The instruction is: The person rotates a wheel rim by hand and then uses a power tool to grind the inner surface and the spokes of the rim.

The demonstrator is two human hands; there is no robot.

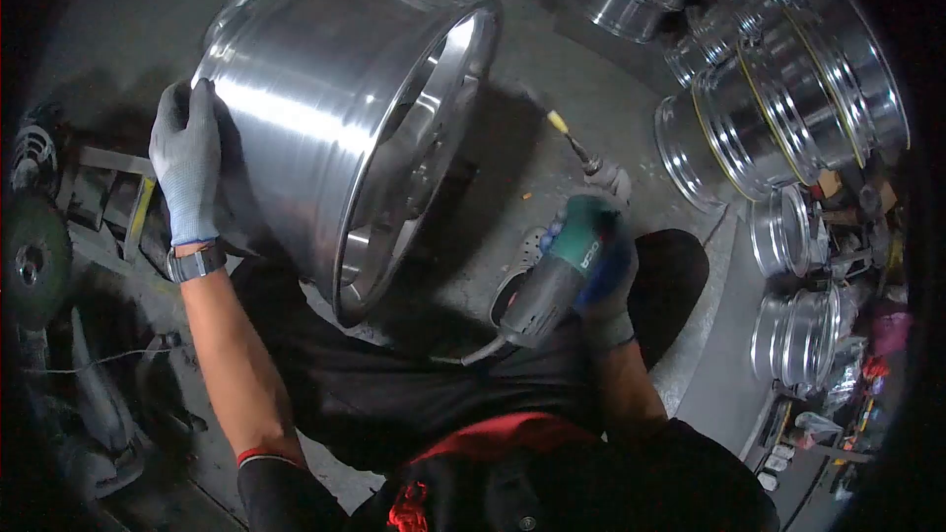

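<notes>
While the gloved left hand (187, 148) lies nearly flat on the wheel's outer barrel, fingers close together and only slightly curved, the right hand (609, 271) is wrapped around the green-and-black power tool (560, 271), its cable running off by the lap. The large metal wheel (296, 99) sits tilted in front of the left side of the body — its spoked face turned to the right, its lower rim edge close to the dark trousers (434, 374). Between that rim and the tool's yellowish tip (558, 121) lies a stretch of bare floor (503, 167); the tip touches nothing. Beyond the tool, stacked wheels (778, 99) edge the floor on the right.
</notes>
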